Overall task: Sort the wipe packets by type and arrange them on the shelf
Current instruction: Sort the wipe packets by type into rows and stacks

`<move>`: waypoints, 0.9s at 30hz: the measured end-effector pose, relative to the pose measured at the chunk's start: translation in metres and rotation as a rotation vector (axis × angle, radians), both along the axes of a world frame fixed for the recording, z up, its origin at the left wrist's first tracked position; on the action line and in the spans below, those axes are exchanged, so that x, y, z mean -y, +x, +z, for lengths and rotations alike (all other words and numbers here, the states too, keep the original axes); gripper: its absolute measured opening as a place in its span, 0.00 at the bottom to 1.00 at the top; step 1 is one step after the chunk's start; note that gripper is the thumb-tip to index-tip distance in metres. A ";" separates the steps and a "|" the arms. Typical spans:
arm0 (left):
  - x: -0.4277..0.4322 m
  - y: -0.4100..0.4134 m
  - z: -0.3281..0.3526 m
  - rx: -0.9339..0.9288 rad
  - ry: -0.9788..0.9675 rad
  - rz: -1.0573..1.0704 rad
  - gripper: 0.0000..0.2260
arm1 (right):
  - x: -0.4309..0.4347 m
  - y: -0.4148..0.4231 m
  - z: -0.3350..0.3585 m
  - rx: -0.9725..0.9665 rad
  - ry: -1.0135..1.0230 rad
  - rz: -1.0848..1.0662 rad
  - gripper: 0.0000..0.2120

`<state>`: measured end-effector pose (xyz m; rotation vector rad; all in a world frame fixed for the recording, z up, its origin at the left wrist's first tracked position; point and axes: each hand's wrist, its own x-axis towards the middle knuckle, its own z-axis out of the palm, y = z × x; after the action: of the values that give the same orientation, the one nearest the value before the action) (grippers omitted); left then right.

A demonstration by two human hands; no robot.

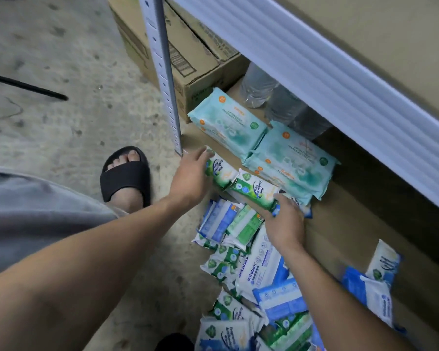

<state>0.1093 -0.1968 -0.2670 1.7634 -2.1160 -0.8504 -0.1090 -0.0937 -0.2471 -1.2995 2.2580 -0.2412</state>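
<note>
Two large teal wipe packs (pixel 227 124) (pixel 290 159) lie side by side on the brown bottom shelf board (pixel 340 224). In front of them sit two small green-and-white Pine wipe packets in a row. My left hand (pixel 192 173) holds the left green packet (pixel 219 171) at its left end. My right hand (pixel 285 224) grips the right green packet (pixel 255 190) at its right end. A loose heap of blue, green and white wipe packets (pixel 251 274) lies below, at the shelf's front edge.
A perforated metal upright (pixel 162 72) stands left of the shelf, with cardboard boxes (pixel 188 62) behind it. A white shelf beam (pixel 340 79) overhangs. Stacked clear cups (pixel 271 97) sit at the back. My sandalled foot (pixel 126 176) rests on the concrete floor.
</note>
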 end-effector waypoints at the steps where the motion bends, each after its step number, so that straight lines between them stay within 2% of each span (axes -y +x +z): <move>1: -0.005 -0.002 -0.003 0.028 -0.014 -0.034 0.25 | -0.001 -0.002 0.000 -0.032 -0.004 0.076 0.22; 4: -0.018 -0.008 -0.009 0.095 -0.038 -0.110 0.20 | -0.007 -0.008 -0.003 -0.162 0.011 0.261 0.22; 8: -0.023 -0.017 -0.019 0.118 -0.117 -0.169 0.17 | -0.008 -0.007 -0.005 -0.246 0.022 0.349 0.26; 14: -0.010 -0.024 -0.035 0.169 -0.058 -0.175 0.26 | -0.007 -0.001 -0.011 -0.305 0.062 0.398 0.25; 22: 0.020 -0.011 -0.029 0.134 -0.039 -0.123 0.28 | 0.004 0.011 -0.016 -0.393 0.105 0.483 0.29; 27: 0.038 0.000 -0.026 0.141 -0.006 -0.068 0.29 | 0.016 0.026 -0.016 -0.364 0.155 0.462 0.32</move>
<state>0.1092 -0.2350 -0.2927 1.8064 -2.2768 -0.7563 -0.0833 -0.1095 -0.2631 -1.8435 2.1184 0.3541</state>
